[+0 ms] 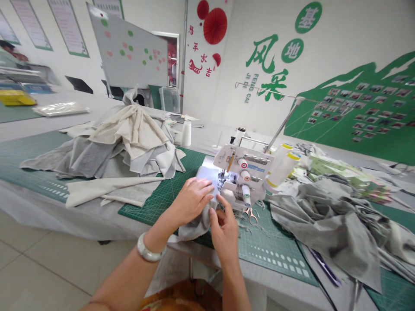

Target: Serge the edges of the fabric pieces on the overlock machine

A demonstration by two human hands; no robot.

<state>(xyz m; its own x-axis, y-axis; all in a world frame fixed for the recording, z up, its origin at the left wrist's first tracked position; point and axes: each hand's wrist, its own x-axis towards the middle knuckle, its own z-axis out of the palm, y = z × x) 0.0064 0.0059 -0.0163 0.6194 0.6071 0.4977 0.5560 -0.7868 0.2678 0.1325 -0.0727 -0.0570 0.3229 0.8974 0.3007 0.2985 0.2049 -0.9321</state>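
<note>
A white overlock sewing machine (241,172) with several thread dials stands on a green cutting mat (269,242). Grey fabric (197,226) hangs over the front of its lit plate. My left hand (193,198), below a pale bangle, lies flat with fingers stretched over the plate and the fabric's edge. Close beside it, my right hand (225,224) has its thumb on the fabric and its index finger reaching toward the presser foot; the other fingers are curled, and the cloth lies between thumb and fingers.
Cream and grey fabric pieces (129,134) are heaped at the left. More grey cloth (330,220) lies at the right, near purple-handled scissors (326,268). Small scissors (251,216) rest beside the machine. A white thread cone (186,134) stands behind. A person (11,54) is at far left.
</note>
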